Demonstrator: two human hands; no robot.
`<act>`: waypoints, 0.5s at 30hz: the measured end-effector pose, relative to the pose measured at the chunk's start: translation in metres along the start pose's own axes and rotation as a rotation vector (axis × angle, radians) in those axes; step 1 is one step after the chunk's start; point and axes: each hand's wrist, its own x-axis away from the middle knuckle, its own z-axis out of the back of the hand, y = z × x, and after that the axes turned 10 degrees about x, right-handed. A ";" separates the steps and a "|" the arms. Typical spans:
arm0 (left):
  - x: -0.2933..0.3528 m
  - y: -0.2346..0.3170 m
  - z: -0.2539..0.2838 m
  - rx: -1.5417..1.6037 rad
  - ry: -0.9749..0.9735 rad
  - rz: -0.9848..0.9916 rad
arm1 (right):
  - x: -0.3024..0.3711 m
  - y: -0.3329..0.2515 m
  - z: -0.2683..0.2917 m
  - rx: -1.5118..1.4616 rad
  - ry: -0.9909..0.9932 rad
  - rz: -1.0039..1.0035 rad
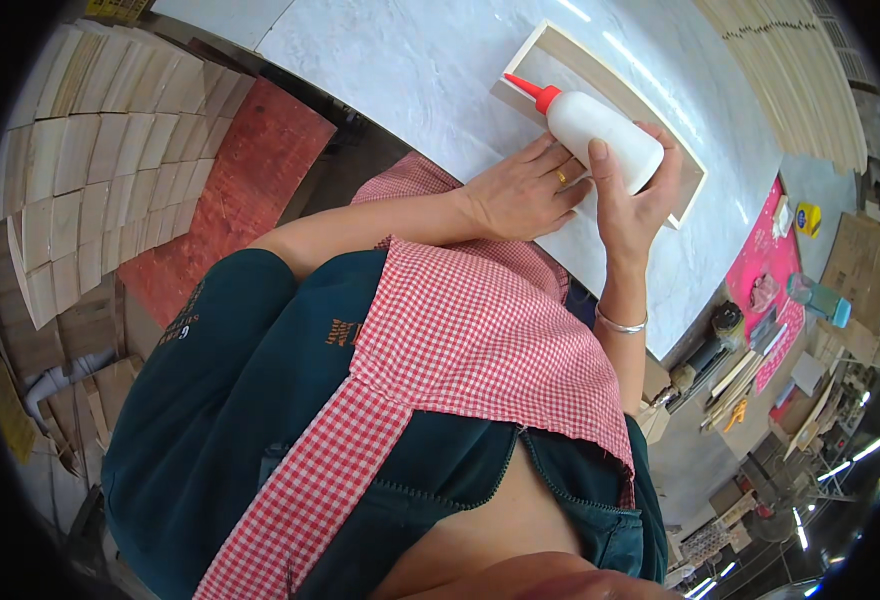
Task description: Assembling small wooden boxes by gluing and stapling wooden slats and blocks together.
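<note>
A white squeeze bottle (605, 135) with a red collar and pointed red nozzle lies tilted in my right hand (640, 195). The thumb presses the near side and the fingers wrap round its base. The nozzle points to the upper left, over one end of a shallow rectangular wooden frame (588, 62). My left hand (532, 190), with a gold ring, rests on the table by the frame's near side, fingers spread and stretched toward it. Bottle and hands hide much of the near wall, so I cannot tell whether the left fingertips touch it.
The frame sits on a marbled white table (400, 75). Stacked wooden pieces (110, 150) stand at left beside a red board (235, 190). More thin wooden strips (800, 75) are piled at the far right. A pink surface (760, 260) holds a yellow container (808, 219) and a blue-green container (820, 300).
</note>
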 end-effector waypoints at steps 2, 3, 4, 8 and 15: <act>0.000 0.000 -0.001 0.000 -0.002 -0.003 | -0.002 0.000 -0.001 0.002 -0.001 0.005; -0.001 0.000 -0.002 0.002 -0.002 0.001 | -0.003 -0.002 0.000 0.015 0.004 -0.001; -0.001 0.000 -0.002 0.004 -0.001 0.005 | -0.004 -0.005 0.000 0.028 0.008 -0.006; -0.004 0.002 -0.002 0.013 -0.008 0.016 | -0.009 -0.007 -0.001 0.063 0.035 -0.012; -0.008 0.005 0.003 0.022 -0.045 0.037 | -0.030 -0.002 -0.007 0.179 0.132 0.019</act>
